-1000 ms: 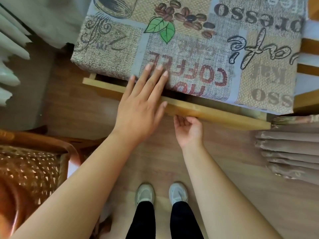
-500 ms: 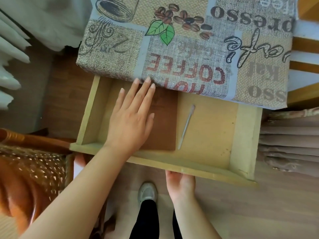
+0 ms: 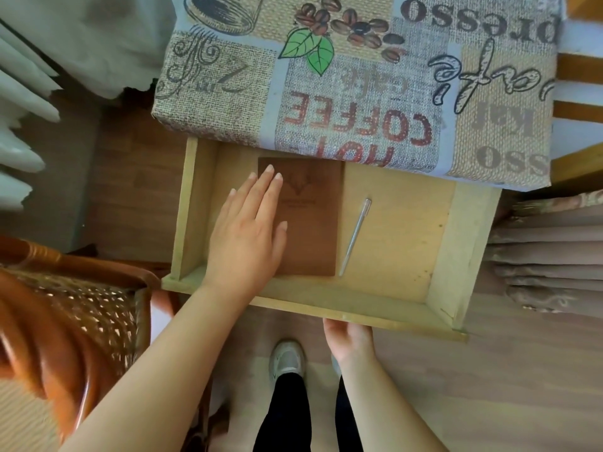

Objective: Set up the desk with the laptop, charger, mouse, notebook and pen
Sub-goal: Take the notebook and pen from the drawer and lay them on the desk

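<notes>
A wooden drawer (image 3: 326, 309) stands pulled out from under the desk. Inside lies a brown notebook (image 3: 313, 230) with an embossed cover, and a slim silver pen (image 3: 355, 236) lies just right of it. My left hand (image 3: 251, 236) rests flat with fingers apart over the notebook's left part. My right hand (image 3: 349, 334) grips the drawer's front board from below, its fingers hidden under the wood. The desk (image 3: 359, 76) wears a coffee-print cloth. No laptop, charger or mouse is in view.
A wicker chair (image 3: 65, 314) stands at the left, close to the drawer's corner. A white radiator (image 3: 19, 125) is at far left. Folded curtain fabric (image 3: 551, 256) hangs at the right. My feet (image 3: 287, 360) stand on the wooden floor below the drawer.
The drawer went from nearly closed to pulled far out, drawn by my right hand. My left hand moved from the cloth's edge down onto the notebook inside.
</notes>
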